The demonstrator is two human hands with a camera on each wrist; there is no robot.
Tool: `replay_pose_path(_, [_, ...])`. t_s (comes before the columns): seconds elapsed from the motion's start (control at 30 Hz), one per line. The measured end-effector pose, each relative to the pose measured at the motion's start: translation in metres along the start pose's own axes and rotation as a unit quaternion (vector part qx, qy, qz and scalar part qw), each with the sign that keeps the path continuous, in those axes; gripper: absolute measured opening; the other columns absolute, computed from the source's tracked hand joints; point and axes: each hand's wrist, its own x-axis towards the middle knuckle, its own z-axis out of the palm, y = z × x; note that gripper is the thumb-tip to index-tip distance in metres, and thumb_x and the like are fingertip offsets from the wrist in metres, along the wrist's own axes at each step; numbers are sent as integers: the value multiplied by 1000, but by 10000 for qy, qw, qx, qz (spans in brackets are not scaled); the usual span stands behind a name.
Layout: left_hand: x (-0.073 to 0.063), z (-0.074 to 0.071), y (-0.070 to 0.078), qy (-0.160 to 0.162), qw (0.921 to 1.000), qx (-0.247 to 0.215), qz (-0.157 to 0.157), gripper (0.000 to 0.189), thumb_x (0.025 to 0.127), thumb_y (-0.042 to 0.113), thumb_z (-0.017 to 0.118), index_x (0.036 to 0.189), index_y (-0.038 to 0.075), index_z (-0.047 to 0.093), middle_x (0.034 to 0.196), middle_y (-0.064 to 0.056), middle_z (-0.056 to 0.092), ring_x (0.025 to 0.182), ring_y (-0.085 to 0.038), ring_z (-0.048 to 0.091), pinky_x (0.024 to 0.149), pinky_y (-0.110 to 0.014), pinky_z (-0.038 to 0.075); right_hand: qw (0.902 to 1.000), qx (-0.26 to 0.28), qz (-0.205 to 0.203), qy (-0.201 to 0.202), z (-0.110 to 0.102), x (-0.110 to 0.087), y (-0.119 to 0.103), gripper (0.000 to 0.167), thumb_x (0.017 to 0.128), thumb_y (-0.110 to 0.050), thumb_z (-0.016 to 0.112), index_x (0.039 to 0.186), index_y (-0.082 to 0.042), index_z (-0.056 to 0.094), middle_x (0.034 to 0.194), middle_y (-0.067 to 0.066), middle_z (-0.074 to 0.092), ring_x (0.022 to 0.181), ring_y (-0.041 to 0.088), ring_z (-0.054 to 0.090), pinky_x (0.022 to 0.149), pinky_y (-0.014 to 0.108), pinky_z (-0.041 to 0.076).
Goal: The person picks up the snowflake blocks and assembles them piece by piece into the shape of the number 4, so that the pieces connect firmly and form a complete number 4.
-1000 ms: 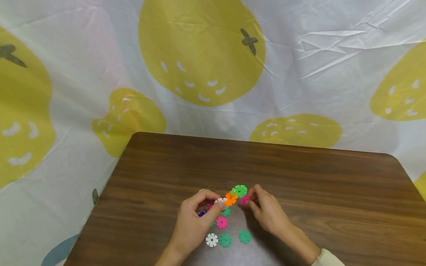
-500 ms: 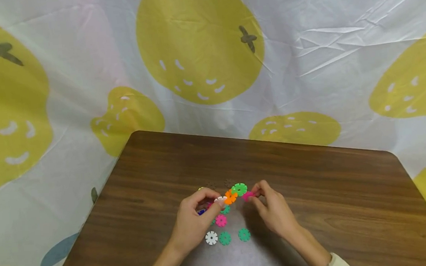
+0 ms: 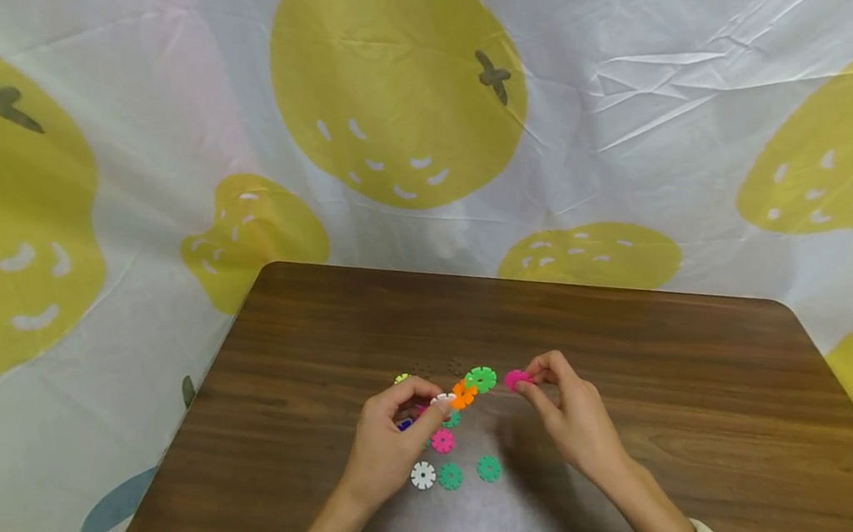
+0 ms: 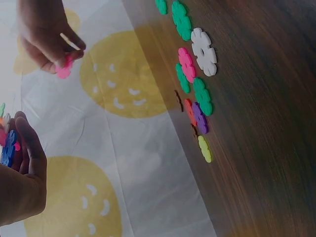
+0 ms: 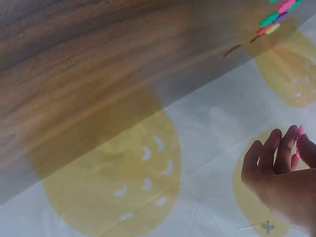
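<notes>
My left hand [image 3: 391, 440] holds a joined chain of notched plastic discs above the table. In it I make out a white disc [image 3: 443, 402], an orange disc [image 3: 463, 394] and a green disc [image 3: 481, 379]; a blue disc [image 4: 8, 148] shows against the palm in the left wrist view. My right hand [image 3: 577, 417] pinches a pink disc [image 3: 517, 380] between thumb and fingertips, apart from the chain and to its right. In the right wrist view that pink disc [image 5: 300, 140] is seen edge-on. Part of the chain is hidden behind the left fingers.
Several loose discs lie flat on the brown wooden table [image 3: 669, 380] beneath the hands, among them a white disc [image 3: 424, 475], a teal disc [image 3: 489, 468] and a pink disc [image 3: 443, 441]. A patterned sheet [image 3: 590, 53] hangs behind the table.
My right hand has drawn the pink disc away from the chain's green end, rightward and slightly up. The left hand and its chain have stayed nearly in place.
</notes>
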Motion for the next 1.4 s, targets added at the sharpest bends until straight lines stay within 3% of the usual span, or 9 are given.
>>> replay_pose_path(0.17, [0,1,-1,-59,9999,-54,77,4,95,13,73,95,9,73,90,-16,74,76,-8,69,70,-23,56,9998,114,-152,71,-6,-2,-7,18,98,-13,70,109,-13,56,101,10,75,49,-1,38,40,22,35])
replay_pose_path(0.5, [0,4,-1,-62,9997,139,167,4,95,13,74,94,9,73,90,-8,72,75,-10,67,70,-23,57,9963,113,-599,601,-17,-5,-26,19,96,-10,73,111,-11,60,96,7,79,55,-3,57,41,20,39])
replay_pose_path(0.7, [0,6,-1,-110,9993,246,243,5,95,14,74,94,9,73,88,-7,72,74,-11,65,71,-24,58,9914,-17,-893,954,-22,-5,-37,25,93,-5,75,116,-10,67,93,1,80,89,7,71,60,15,55])
replay_pose_path(0.9, [0,8,-4,-83,9975,479,522,6,96,15,73,93,9,73,87,-3,72,74,-8,64,71,-25,59,9851,-165,-1219,1204,-27,-5,-44,22,91,-4,76,112,-10,71,88,-3,78,89,7,68,77,16,50])
replay_pose_path(1.13, [1,10,-5,10,9956,613,707,6,94,9,73,92,14,73,83,-1,71,72,-6,62,68,-23,57,9810,143,-1477,1250,-30,-6,-52,26,91,1,75,114,-10,71,80,-5,76,81,1,67,58,12,52])
replay_pose_path(1.4, [1,10,-6,-29,9939,733,822,4,95,11,73,92,14,72,81,0,69,68,-5,57,62,-22,52,9811,327,-1553,1111,-29,-7,-58,28,92,1,73,116,-12,71,76,-9,73,78,0,67,62,11,52])
